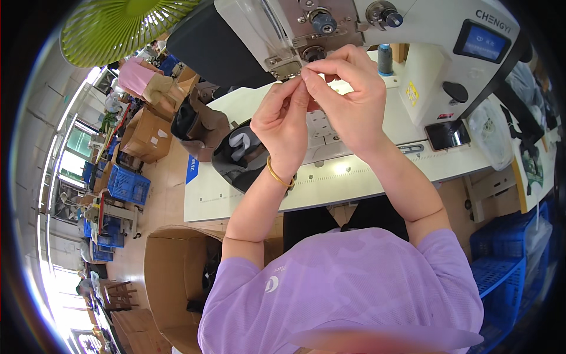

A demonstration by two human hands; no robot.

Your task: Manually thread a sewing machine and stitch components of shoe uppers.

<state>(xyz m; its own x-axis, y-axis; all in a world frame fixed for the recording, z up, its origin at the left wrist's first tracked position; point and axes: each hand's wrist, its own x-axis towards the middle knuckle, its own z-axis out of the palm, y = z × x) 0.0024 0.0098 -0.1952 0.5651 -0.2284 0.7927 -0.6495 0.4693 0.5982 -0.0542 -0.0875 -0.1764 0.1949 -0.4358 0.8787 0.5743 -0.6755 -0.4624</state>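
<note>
Both hands are raised close to the head of a white sewing machine (413,23). My left hand (284,121), with a gold bangle (279,176) at the wrist, pinches its fingertips together near the machine's needle area (289,68). My right hand (348,94) meets it there, thumb and fingers pinched. Whatever is pinched between the fingertips, perhaps a thread, is too thin to see. A black shoe upper (239,153) lies on the white table (247,200) below my left hand.
A grey-blue thread spool (385,59) stands behind my right hand. A phone (447,134) rests at the machine's base. Open cardboard boxes (177,277) sit on the floor to the left, blue crates (501,265) to the right. A green fan (118,23) hangs at upper left.
</note>
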